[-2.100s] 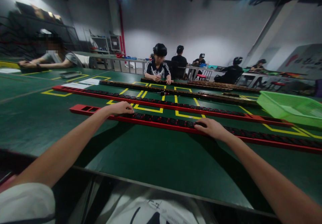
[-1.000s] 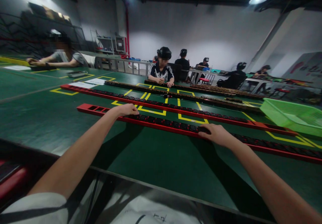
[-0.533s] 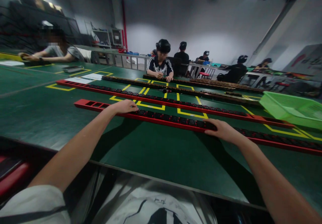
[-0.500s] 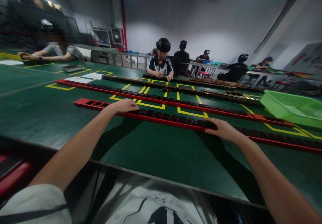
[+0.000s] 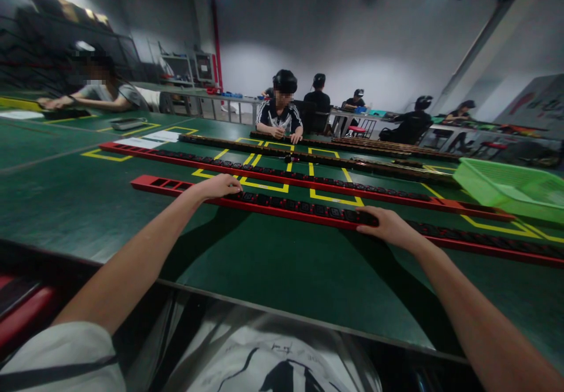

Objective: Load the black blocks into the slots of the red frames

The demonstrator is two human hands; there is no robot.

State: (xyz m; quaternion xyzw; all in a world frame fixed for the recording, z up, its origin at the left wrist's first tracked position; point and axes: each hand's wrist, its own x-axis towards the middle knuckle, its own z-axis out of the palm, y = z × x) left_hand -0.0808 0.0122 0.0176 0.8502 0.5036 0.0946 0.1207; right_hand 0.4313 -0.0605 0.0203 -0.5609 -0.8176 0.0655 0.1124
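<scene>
Right hand (image 5: 388,225) shifted, red strip (image 5: 291,210) (under hands (image 5: 217,186))

Wht tee (image 5: 247,345) w/ blk print (image 5: 286,378) & small dk lettering (image 5: 282,345). L sleeve (image 5: 61,345): short, wht, w/ 1 dk stripe (image 5: 66,370).

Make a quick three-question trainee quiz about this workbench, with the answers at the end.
1. Which does the right hand touch?
a) the farther red socket strip
b) the nearer red socket strip
c) the white papers

2. True or false: the green plastic basket sits farther right in the view than both hands.

3. Short answer: which hand is nearer the open slots visible in the nearer strip?

Key: 1 b; 2 true; 3 the left hand.
</scene>
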